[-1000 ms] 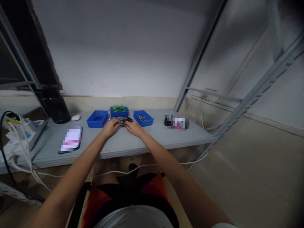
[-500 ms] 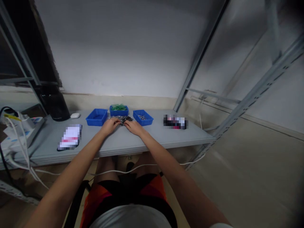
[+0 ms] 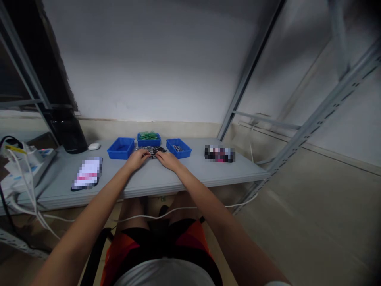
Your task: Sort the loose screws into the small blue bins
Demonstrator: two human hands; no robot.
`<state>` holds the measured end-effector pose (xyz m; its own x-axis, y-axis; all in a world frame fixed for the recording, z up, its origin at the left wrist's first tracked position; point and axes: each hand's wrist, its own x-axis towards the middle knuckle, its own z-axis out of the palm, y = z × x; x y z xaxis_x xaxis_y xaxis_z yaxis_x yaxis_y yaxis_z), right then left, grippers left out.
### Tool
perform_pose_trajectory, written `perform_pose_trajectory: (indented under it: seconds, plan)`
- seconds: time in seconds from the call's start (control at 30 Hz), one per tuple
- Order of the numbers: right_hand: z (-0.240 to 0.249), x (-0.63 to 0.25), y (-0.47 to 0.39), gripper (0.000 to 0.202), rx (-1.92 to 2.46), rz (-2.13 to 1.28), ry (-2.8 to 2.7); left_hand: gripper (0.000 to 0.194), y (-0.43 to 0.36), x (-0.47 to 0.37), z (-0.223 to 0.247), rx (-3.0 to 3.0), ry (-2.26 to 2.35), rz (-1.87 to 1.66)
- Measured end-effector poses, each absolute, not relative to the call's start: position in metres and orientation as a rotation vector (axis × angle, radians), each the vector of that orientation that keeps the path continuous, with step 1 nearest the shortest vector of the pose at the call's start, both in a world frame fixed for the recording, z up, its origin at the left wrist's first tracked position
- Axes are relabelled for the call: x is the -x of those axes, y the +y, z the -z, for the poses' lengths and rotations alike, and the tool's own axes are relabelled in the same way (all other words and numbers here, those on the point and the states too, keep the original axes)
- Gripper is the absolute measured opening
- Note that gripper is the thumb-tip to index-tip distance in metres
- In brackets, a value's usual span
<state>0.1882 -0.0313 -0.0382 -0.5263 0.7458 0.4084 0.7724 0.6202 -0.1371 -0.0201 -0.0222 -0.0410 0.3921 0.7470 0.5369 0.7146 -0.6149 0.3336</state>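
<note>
On the grey table lies a loose pile of small, slender black and silver pieces (image 3: 154, 151), too small to name. My left hand (image 3: 137, 158) is at the pile's near left edge, its fingers bent and drawn together. From the right, my right hand (image 3: 167, 159) reaches the same pile with thumb and fingers closed at the tips. Whatever the fingertips hold is too small to make out. Behind the pile stands a blue tray of green pieces (image 3: 149, 136). A blue tray with small silver pieces (image 3: 179, 148) is on the right, and another blue tray (image 3: 121, 148) on the left.
At the left are a phone (image 3: 87, 173), a white earbud case (image 3: 94, 146), a black bottle (image 3: 69, 131) and a power strip (image 3: 32, 171) with cables. A blurred dark item (image 3: 220, 153) lies at the right. Metal shelf posts (image 3: 253, 67) frame the table (image 3: 196, 171).
The view has shifted very slightly. Both hands stay at the pile, with only slight finger movement at most; the trays have not moved.
</note>
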Motion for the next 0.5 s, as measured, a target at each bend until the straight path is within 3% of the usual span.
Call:
perform_pose_trajectory:
  seconds: [0.5]
  plan:
    - [0.0381,-0.1876,-0.0311,0.028,1.173,0.064,-2.344,0.023,-0.0197,0.0204,0.0431,-2.585,1.32,-0.956]
